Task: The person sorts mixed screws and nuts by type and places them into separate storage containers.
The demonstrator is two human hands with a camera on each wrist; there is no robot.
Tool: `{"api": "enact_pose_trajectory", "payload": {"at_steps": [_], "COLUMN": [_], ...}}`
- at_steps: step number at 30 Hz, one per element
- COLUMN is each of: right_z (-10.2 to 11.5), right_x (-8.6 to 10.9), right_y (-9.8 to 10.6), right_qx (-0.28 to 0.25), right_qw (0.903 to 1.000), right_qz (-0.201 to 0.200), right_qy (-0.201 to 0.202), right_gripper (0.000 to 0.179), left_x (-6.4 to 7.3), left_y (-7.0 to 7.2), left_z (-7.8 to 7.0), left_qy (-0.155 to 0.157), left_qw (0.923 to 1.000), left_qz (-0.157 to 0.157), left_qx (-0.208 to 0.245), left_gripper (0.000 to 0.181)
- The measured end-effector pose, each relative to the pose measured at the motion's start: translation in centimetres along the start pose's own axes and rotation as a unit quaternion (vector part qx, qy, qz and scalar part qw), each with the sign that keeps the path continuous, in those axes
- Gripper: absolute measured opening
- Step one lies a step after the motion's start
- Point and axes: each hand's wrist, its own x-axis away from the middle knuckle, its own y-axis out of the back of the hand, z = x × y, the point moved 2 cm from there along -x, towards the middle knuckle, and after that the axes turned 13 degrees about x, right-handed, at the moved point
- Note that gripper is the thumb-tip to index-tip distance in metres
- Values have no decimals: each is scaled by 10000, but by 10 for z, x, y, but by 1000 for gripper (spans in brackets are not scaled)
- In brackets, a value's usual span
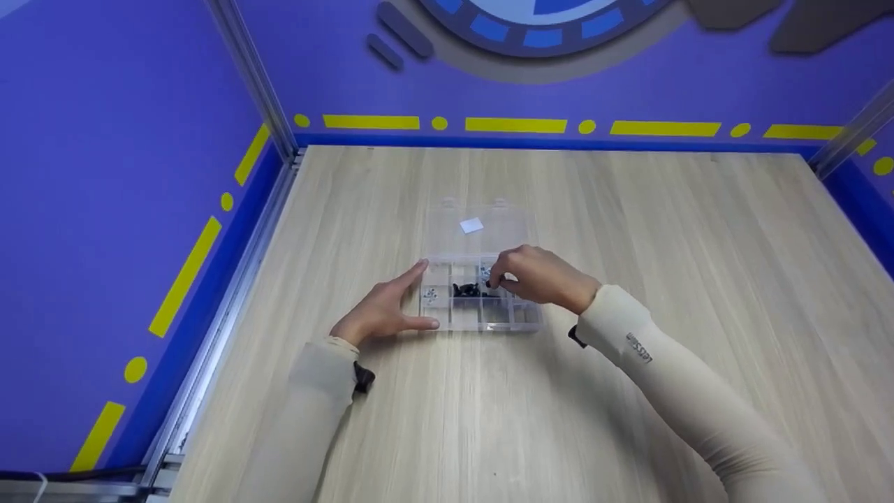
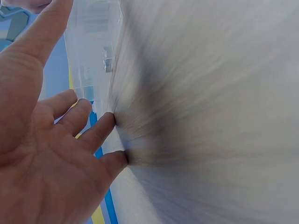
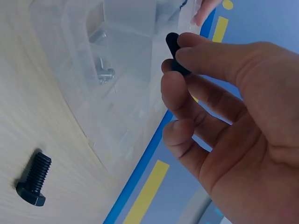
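A clear plastic compartment box (image 1: pixel 496 326) sits on the table with its lid (image 1: pixel 447 234) folded back. Black bolts (image 1: pixel 466 290) lie piled in a middle compartment. Small silver hardware (image 1: pixel 430 295) is in a left one. My left hand (image 1: pixel 380 311) is spread at the box's left side, thumb on the near corner and fingers at the far part. Over the right compartments, my right hand (image 1: pixel 541 276) pinches a black bolt (image 3: pixel 173 44) between thumb and fingertips. Another black bolt (image 3: pixel 35 179) lies on the table in the right wrist view; I cannot see it in the head view.
A small white paper (image 1: pixel 471 226) lies on the lid. The wooden table (image 1: pixel 670 223) extends around the box, with blue walls (image 1: pixel 377 84) behind and beside it. Silver bolts (image 3: pixel 105 74) show through the box wall in the right wrist view.
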Motion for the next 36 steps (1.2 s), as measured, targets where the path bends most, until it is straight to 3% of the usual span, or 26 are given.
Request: {"api": "enact_pose_trajectory", "payload": {"at_steps": [12, 26, 36], "right_z": [9, 7, 2], "right_x": [-2, 1, 2], "right_y": [-12, -11, -12], "right_qx": [433, 243, 130], "right_qw": [9990, 9991, 9999], "right_qz": [-63, 247, 9], "right_qy": [-45, -235, -93], "right_gripper": [15, 15, 14], "left_x": [1, 0, 2], "left_y": [-1, 0, 1], "left_z": [0, 2, 0], "left_qy": [-69, -52, 15], "left_qw": [10000, 10000, 10000], "left_qz": [11, 33, 8], "left_qx": [4, 51, -75], "left_gripper": [113, 114, 113]}}
